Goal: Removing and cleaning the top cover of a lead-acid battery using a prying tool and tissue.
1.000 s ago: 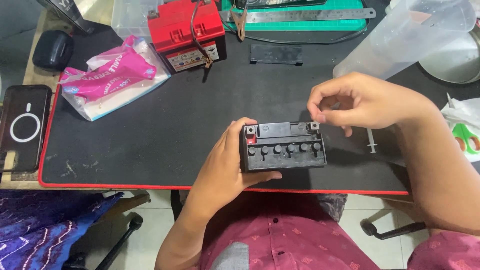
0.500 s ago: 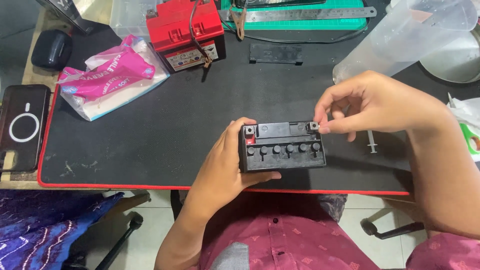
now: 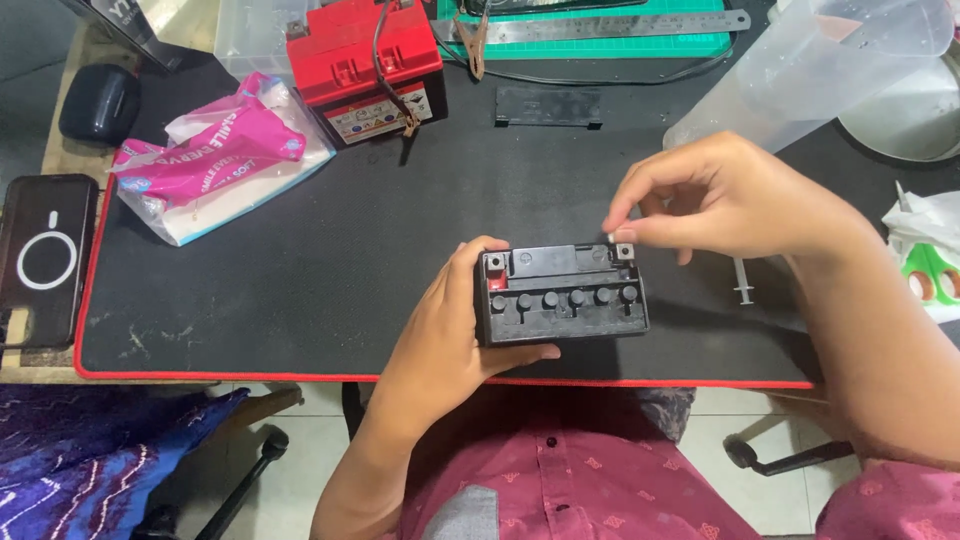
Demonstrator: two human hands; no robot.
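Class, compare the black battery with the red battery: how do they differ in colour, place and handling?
The black battery is held by the left hand, near the mat's front edge; the red battery rests untouched at the back. The right hand pinches at the black one's corner terminal; the red one has wires attached. Both are small boxy batteries.

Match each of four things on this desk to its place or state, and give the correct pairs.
Things:
1. black battery
2. red battery
3. pink packet
4. steel ruler

Places:
A. flat on the green cutting mat
B. far edge of the black desk mat, wires on top
C. gripped by the left hand
D. left on the black desk mat, crumpled

Pairs: 1-C, 2-B, 3-D, 4-A
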